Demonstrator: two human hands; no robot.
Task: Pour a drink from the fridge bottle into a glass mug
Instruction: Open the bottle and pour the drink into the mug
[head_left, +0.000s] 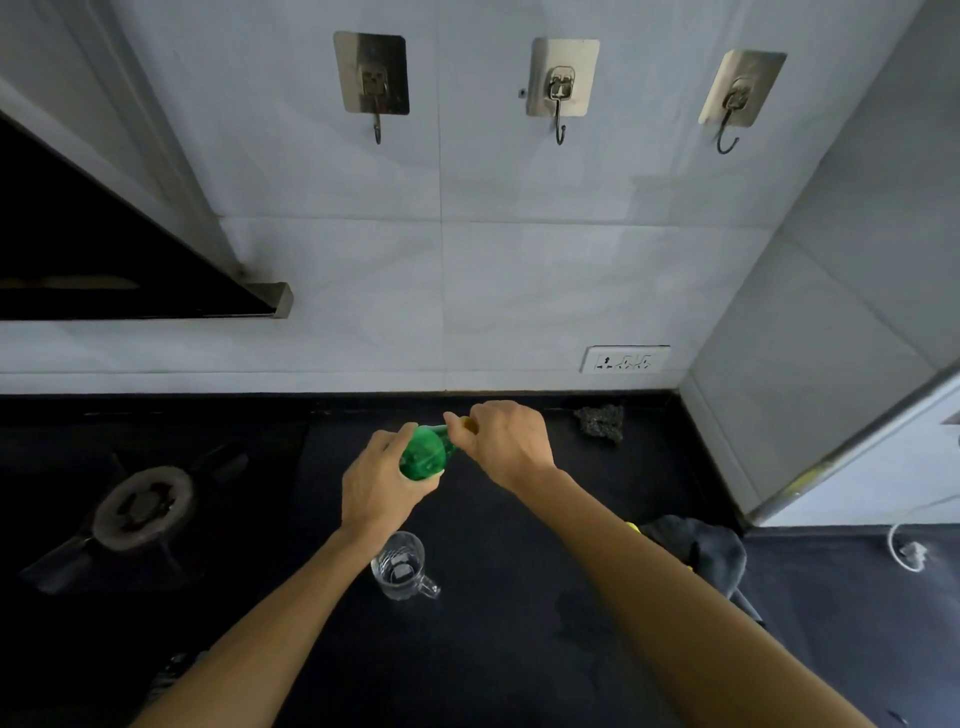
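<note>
A green bottle is held above the black counter, tilted with its neck pointing right. My left hand wraps the bottle's body. My right hand is closed on the yellow cap at the neck. A clear glass mug stands upright on the counter just below my left wrist, its handle to the right; it looks empty.
A gas burner sits on the left of the counter. A dark scrubber lies at the back wall. A grey cloth lies to the right. A socket and three wall hooks are above.
</note>
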